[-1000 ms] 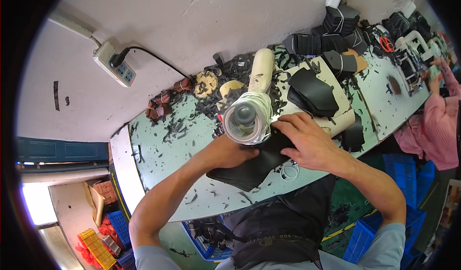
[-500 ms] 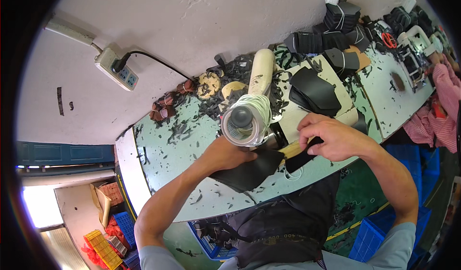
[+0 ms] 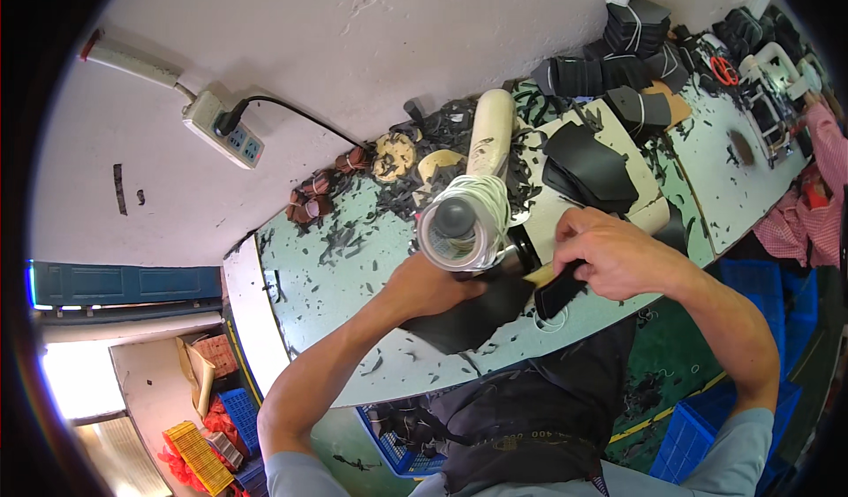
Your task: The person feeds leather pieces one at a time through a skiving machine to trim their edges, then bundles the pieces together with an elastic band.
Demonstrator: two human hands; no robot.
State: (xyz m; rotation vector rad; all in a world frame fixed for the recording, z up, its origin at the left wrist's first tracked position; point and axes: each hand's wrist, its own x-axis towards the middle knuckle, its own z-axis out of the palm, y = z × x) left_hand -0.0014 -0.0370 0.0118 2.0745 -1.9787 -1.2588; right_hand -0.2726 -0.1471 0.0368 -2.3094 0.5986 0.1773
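My left hand [image 3: 431,287] grips a black sheet [image 3: 477,320] at the near side of a machine, its thumb on top and its other fingers partly hidden. To the right, my right hand [image 3: 618,254] is closed in a pinch on a small black piece [image 3: 556,295] that hangs over the table's near side. A yellowish strip [image 3: 540,275] shows between the sheet and that piece. The machine has a cream cylinder [image 3: 491,135] and a clear round cup [image 3: 457,232] wound with pale cord [image 3: 495,205]. The cup hides the part beneath it.
Stacked black sheets [image 3: 587,170] lie on a cream board [image 3: 623,121]. Tied black bundles [image 3: 636,29] stand behind. Black scraps litter the green table [image 3: 362,254]. A power strip [image 3: 221,130] hangs on the wall. Blue crates [image 3: 680,435] stand below right; a co-worker's pink checked sleeve [image 3: 826,144] is at far right.
My right fingers have drawn closer together on the small black piece, which now covers more of the yellowish strip. My left hand stays on the sheet. The whole view has shifted slightly.
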